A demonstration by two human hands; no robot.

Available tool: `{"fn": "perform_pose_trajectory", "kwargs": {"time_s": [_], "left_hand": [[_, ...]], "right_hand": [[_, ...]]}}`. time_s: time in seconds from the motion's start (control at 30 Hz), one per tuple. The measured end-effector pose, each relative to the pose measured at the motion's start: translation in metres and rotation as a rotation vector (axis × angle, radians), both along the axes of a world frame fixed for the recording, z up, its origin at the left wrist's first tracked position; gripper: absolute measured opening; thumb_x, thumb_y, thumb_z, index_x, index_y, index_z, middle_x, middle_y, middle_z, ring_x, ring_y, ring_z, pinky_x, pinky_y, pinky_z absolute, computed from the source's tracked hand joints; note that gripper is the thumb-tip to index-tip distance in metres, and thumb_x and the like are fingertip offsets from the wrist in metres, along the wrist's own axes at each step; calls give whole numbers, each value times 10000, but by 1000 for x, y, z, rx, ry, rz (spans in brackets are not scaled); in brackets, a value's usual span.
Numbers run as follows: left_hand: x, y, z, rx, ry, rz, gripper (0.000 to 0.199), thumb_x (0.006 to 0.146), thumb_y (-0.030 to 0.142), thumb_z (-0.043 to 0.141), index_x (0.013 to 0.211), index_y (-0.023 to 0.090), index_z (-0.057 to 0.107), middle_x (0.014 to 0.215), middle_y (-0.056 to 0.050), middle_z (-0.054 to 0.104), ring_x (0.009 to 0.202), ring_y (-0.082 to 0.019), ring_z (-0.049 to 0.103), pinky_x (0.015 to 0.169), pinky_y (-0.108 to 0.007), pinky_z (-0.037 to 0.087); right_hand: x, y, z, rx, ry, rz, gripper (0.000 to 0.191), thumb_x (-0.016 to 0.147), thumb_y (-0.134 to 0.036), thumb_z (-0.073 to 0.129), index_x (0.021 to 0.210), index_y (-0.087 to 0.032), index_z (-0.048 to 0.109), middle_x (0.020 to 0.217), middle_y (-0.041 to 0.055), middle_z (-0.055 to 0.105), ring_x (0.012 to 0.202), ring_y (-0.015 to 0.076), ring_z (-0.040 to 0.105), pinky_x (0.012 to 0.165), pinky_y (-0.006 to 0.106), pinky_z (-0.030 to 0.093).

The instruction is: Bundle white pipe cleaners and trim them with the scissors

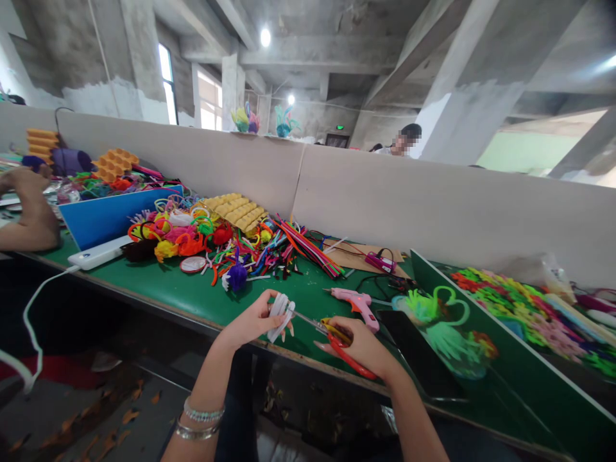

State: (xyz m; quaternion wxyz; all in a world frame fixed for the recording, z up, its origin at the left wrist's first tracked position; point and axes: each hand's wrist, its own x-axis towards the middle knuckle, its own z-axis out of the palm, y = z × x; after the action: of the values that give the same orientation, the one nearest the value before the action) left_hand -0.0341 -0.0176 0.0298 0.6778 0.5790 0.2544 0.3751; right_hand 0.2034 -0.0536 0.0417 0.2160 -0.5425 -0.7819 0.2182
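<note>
left hand (250, 321): fingers pinched on a white fuzzy piece (280, 313), held up just over the near table edge; bracelets (199, 420) on the wrist
right hand (363, 346): fingers closed through the handles of red scissors (337, 339), blade tips pointing left and reaching the white piece
white fuzzy piece: between the two hands, above the green table (192, 295), looks like folded pipe-cleaner loops, exact shape hard to tell
glue gun (356, 301): pink, lying on the table just behind the right hand, nozzle pointing left
pipe cleaner pile (226, 244): mixed colours, heaped mid-table with pompom-like bits, well behind the hands
yellow trays (235, 210): at the back of the pile, against the grey divider (385, 199)
blue board (110, 215): left of the pile, white power strip (96, 255) in front of it
green craft flowers (437, 321): right of the glue gun, beside a green divider board (505, 366)
other person: an arm (29, 212) resting on the table at far left, apart from the hands
</note>
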Motion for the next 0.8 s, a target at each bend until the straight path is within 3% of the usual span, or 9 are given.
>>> {"fn": "perform_pose_trajectory", "kwargs": {"time_s": [0.33, 0.63, 0.8], "left_hand": [[0, 4, -6, 28, 11, 29, 448, 676, 395, 634, 936, 170, 346, 685, -9, 618, 523, -97, 563, 507, -214, 391], [1, 6, -5, 4, -24, 51, 484, 645, 400, 662, 938, 179, 347, 677, -2, 614, 503, -94, 549, 495, -204, 370], [0, 9, -9, 25, -2, 97, 488, 646, 409, 656, 949, 183, 347, 667, 0, 614, 498, -98, 548, 479, -198, 354]], "right_hand": [[-2, -3, 6, 27, -91, 38, 334, 679, -458, 561, 545, -186, 419, 528, -58, 368, 508, 83, 292, 462, 214, 216], [-4, -2, 7, 30, -116, 61, 343, 693, -470, 542, 547, -180, 431, 524, -54, 380, 508, 81, 298, 459, 209, 220], [0, 1, 1, 25, -99, 4, 279, 660, -452, 581, 621, -194, 482, 584, -45, 483, 537, 101, 401, 479, 210, 308]]}}
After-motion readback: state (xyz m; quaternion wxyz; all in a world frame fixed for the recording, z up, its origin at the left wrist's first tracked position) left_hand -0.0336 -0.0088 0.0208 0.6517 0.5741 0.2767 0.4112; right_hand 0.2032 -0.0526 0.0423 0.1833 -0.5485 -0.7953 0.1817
